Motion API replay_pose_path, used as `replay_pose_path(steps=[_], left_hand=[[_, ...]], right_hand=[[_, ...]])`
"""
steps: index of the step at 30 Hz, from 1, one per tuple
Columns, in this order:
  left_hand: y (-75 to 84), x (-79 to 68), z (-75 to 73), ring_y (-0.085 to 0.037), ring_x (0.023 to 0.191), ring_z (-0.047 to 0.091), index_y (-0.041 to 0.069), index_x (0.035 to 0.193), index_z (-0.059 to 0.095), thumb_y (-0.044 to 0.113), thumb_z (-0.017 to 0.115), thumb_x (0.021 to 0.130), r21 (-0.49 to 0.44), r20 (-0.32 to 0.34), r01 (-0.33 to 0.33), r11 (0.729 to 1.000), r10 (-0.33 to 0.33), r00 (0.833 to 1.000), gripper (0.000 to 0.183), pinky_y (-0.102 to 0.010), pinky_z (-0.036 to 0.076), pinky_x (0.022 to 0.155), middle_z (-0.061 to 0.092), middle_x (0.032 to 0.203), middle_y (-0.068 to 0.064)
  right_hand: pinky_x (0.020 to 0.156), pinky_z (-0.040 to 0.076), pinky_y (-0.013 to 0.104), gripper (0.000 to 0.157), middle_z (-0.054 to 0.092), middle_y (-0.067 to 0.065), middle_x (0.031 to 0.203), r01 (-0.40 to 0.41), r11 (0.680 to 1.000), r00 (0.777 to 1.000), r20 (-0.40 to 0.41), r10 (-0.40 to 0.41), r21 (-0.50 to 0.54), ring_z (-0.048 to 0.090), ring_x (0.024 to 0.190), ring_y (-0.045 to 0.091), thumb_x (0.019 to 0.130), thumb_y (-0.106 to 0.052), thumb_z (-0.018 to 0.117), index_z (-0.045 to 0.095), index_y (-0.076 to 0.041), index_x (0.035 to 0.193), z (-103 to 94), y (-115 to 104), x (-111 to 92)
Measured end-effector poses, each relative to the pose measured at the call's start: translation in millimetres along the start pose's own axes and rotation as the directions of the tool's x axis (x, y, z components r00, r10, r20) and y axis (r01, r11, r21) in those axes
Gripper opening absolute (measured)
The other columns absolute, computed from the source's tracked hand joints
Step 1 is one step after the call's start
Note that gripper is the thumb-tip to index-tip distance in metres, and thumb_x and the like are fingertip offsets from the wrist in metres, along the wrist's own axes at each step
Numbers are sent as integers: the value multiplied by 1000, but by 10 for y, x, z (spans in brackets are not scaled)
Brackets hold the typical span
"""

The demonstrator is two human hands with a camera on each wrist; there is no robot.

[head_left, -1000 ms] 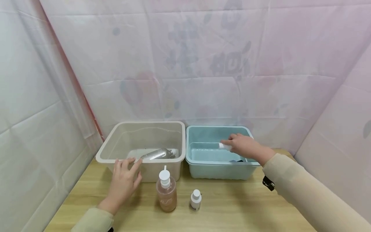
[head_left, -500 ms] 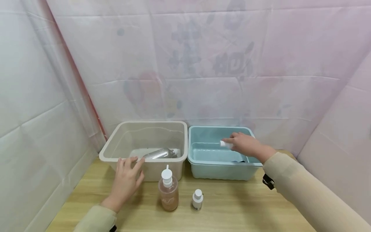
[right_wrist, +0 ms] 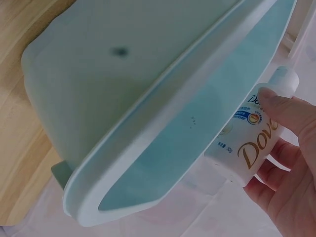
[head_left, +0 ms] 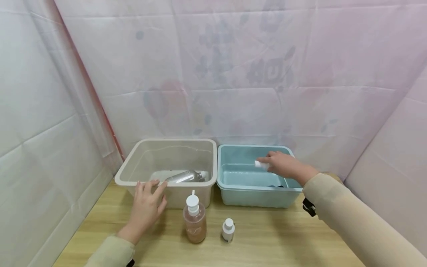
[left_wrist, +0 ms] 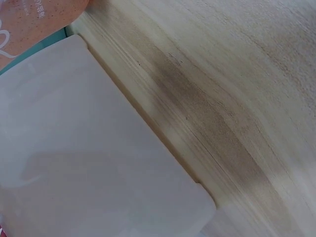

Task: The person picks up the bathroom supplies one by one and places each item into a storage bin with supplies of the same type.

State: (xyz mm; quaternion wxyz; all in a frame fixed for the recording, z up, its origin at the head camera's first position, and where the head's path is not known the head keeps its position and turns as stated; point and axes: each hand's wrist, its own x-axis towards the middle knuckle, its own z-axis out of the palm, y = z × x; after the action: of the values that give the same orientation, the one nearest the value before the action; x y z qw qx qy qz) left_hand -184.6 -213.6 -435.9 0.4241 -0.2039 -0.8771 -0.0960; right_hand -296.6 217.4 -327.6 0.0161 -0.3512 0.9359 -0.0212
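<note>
- Holding a white Dove tube [right_wrist: 252,140] in my right hand [head_left: 283,165], fingers and thumb wrapped round it, over the blue bin [head_left: 233,184]; the tube's white cap end [head_left: 258,163] pokes out toward the left, above the bin's open inside
- Comparing with a second ago: that hand has barely shifted, a touch to the right and no lower, so the tube hangs above the bin and is not yet down in it; grasp unchanged
- Something dark lies in the blue bin's near right corner; too hidden to name
- Resting my left hand [head_left: 146,207] flat, fingers relaxed and gripping nothing, against the front wall of the beige bin [head_left: 126,174], fingertips at its rim; same spot as a second ago
- Silver bottle [head_left: 185,176] lies on its side inside the beige bin, unmoved
- Pump bottle [head_left: 194,221] and small white-capped bottle [head_left: 228,231] stand on the wooden table [head_left: 267,237] in front of the bins, untouched
- Judging: little progress in this second, the tube's drop is pending
</note>
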Motion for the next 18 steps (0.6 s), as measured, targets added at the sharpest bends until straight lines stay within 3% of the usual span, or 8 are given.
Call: replay_pose_path(steps=[7, 18], left_hand=[[-1, -61, -27, -45, 87, 49, 4, 109, 65, 17, 59, 71, 7, 1, 10, 1000, -10, 1000, 41, -72, 33, 85, 53, 102, -24], [-1, -25, -4, -45, 87, 49, 5, 109, 65, 17, 58, 71, 7, -3, 2, 1000, -2, 1000, 40, -72, 33, 85, 53, 102, -23]], right_hand=[[70, 50, 39, 49, 58, 13, 99, 22, 1000, 1000, -10, -22, 6, 57, 86, 28, 82, -6, 67, 55, -7, 130, 35, 4, 30], [67, 49, 37, 51, 57, 10, 95, 23, 1000, 1000, -19, -23, 10, 56, 81, 24, 81, -5, 67, 54, -7, 130, 18, 74, 59]])
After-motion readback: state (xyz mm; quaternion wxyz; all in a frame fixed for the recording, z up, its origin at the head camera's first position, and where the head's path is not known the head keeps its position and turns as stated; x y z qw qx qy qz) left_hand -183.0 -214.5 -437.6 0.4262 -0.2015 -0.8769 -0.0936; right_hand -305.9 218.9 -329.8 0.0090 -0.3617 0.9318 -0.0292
